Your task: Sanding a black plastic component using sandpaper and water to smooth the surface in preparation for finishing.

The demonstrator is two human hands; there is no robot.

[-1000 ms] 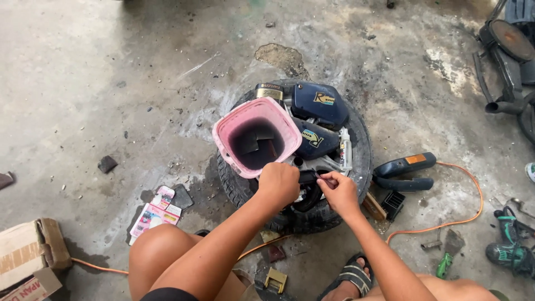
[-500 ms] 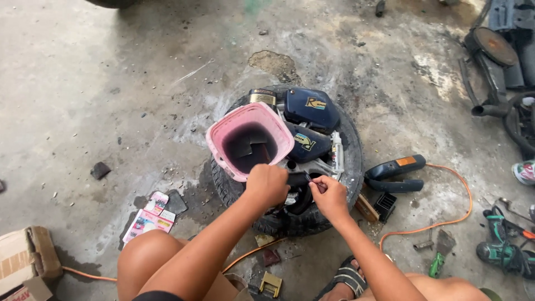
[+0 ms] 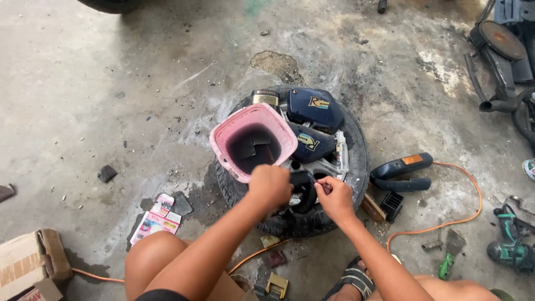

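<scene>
Black small part [image 3: 302, 177]: we are gripping it with left hand [image 3: 270, 187], right hand [image 3: 335, 198] pinching its end over the tyre [image 3: 356, 150]; work unfinished, pink tub [image 3: 223, 146] alongside.

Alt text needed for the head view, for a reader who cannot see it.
Two bare hands, left hand and right hand, grip a small dark part over a wheel lying flat on the concrete floor. A pink bucket and dark blue covers rest on it.
</scene>
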